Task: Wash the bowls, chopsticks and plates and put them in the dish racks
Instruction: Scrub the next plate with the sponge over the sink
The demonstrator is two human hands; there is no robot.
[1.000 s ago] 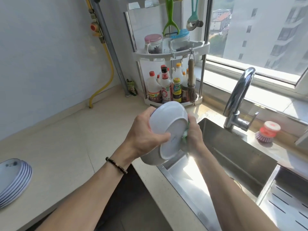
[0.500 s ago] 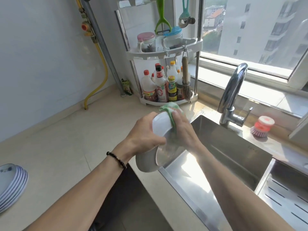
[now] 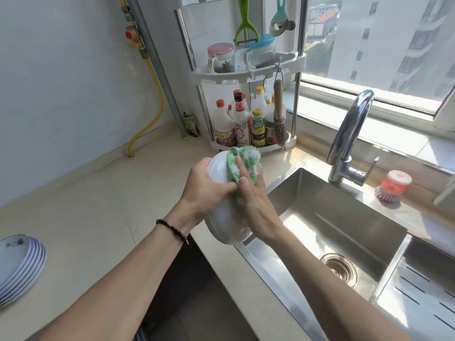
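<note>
Fingers (image 3: 242,168) press a green cloth (image 3: 243,158) flat on the tilted, glossy white bowl (image 3: 221,173); left hand (image 3: 206,190) grips it.

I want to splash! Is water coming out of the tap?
No, the tap is dry, with no stream falling into the sink.

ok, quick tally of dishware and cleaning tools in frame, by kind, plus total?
Bowls: 1, the white bowl gripped by the left hand
Plate stacks: 1, the stack of plates at the counter's left edge; plates in it too close to count
Cloths: 1, the green cloth under the right hand
Brushes: 2, the dish brush and the hanging whisk brush
Total: 5
</note>
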